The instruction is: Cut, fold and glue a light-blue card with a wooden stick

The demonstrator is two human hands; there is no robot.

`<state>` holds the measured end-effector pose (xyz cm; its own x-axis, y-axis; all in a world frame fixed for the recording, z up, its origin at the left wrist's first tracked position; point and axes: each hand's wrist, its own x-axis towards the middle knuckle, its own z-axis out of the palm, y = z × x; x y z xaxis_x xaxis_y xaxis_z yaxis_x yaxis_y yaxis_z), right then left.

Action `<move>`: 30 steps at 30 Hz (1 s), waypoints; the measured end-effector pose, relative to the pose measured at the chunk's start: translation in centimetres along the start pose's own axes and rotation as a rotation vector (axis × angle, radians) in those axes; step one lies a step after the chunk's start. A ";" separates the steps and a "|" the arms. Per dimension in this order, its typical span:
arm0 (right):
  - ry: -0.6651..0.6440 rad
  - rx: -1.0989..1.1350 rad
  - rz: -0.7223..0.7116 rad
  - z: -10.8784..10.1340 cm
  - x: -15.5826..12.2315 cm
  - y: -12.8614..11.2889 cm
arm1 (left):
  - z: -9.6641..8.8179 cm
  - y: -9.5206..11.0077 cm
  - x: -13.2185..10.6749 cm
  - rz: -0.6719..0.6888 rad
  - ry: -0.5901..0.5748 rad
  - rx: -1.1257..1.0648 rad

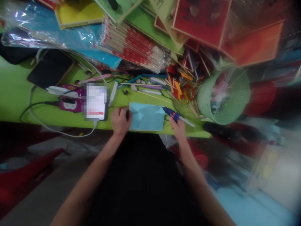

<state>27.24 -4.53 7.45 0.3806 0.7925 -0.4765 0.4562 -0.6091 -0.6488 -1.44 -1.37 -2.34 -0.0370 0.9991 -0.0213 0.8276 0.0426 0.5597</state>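
A light blue sheet of paper (147, 116) lies on the near edge of a green table (14, 91). My left hand (120, 120) rests on the sheet's left edge with its fingers curled down, pressing it. My right hand (177, 125) is closed round a blue glue gun (172, 114), whose nozzle points at the sheet's right edge. A glue stick pokes out of the gun to the right.
A phone (95, 102) lies left of the sheet, with cables and a pink device (69, 102) beside it. A green basket (223, 94) stands at the right. Scissors, sticks and pens (185, 91) litter the middle. Stacked coloured boards (202, 18) and wrapped sticks (134, 44) fill the back.
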 end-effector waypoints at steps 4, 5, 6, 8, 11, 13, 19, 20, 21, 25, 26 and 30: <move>-0.006 0.014 0.017 0.3 0.0 -0.1 | 0.0 0.0 0.0 0.003 -0.012 0.001; -0.008 0.013 0.013 0.3 0.1 -0.1 | 0.0 0.0 0.0 0.002 -0.011 0.000; -0.008 0.011 0.009 0.3 0.1 0.0 | 0.0 0.0 0.0 0.000 -0.008 0.000; -0.004 0.003 0.004 0.2 0.1 0.1 | -0.1 0.1 0.0 -0.001 0.004 0.000; 0.006 -0.010 0.008 -0.1 0.2 0.2 | -0.1 0.1 0.0 0.000 0.011 0.005; 0.009 -0.017 0.016 -0.1 0.2 0.3 | 0.0 0.0 0.0 -0.003 0.001 0.007; -0.016 -0.016 -0.024 0.6 0.3 0.4 | 0.2 -0.2 -0.1 -0.017 -0.023 0.008; -0.018 -0.014 -0.032 0.6 0.3 0.5 | 0.2 -0.2 -0.1 -0.014 -0.018 0.010; -0.017 -0.013 -0.037 0.6 0.3 0.5 | 0.2 -0.3 -0.1 -0.010 -0.013 0.009; 0.006 -0.014 -0.015 0.1 0.3 0.6 | 0.3 -0.3 -0.1 -0.001 -0.003 -0.004; 0.010 -0.012 -0.007 -0.1 0.3 0.6 | 0.3 -0.3 -0.1 0.001 -0.001 -0.003; 0.027 0.033 0.034 -0.7 0.0 0.7 | 0.2 -0.2 0.0 0.019 0.013 0.017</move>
<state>28.08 -4.98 7.40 0.4167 0.7702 -0.4828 0.4162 -0.6339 -0.6519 -1.50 -1.42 -2.61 -0.0286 0.9996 0.0001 0.8374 0.0239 0.5461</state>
